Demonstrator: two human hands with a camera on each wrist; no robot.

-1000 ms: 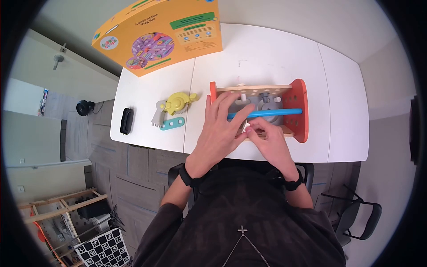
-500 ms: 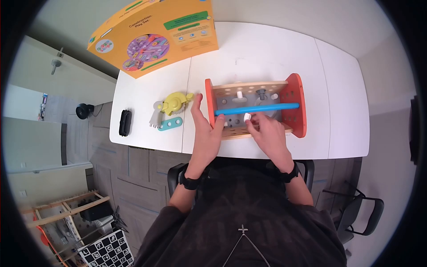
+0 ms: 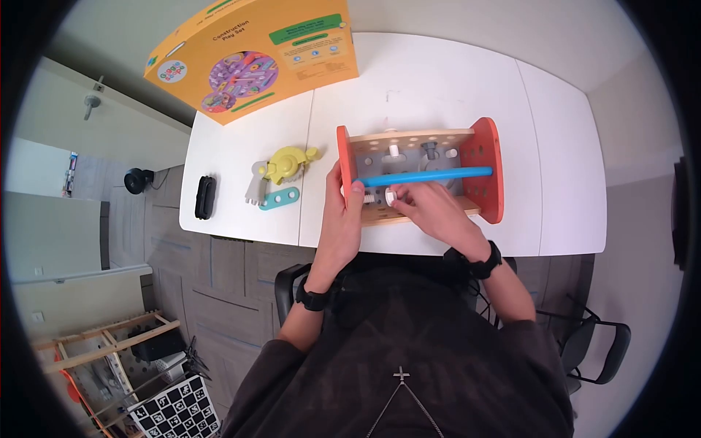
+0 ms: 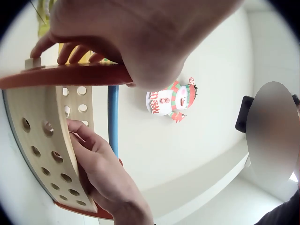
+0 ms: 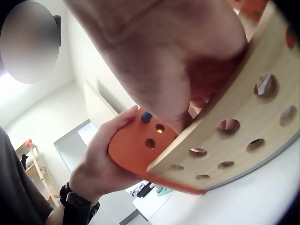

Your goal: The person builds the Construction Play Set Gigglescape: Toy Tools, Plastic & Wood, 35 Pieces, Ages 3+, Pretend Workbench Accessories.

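A toy toolbox with perforated wooden sides, orange-red end panels (image 3: 488, 197) and a blue rod handle (image 3: 431, 176) stands on the table. My left hand (image 3: 341, 226) grips its left end panel, thumb over the top edge. In the left wrist view, one of that hand's fingertips rests at a pale block-like bolt head (image 4: 33, 63) on the panel's outer face. A white threaded bolt end (image 3: 369, 198) sticks inward from this panel. Inside the box, my right hand (image 3: 442, 215) pinches a white nut (image 3: 391, 197) close to the bolt's tip. Its fingers are partly hidden behind the wooden side in both wrist views.
White and grey fasteners (image 3: 429, 151) sit at the box's far side. Left of it lie a yellow toy saw (image 3: 286, 166) with a grey blade and a teal holed strip (image 3: 280, 198). A black case (image 3: 206, 197) is farther left. A large orange carton (image 3: 299, 66) stands behind.
My left hand has come from spread over the box to gripping the left panel. The right hand has carried the white nut leftward toward the bolt end.
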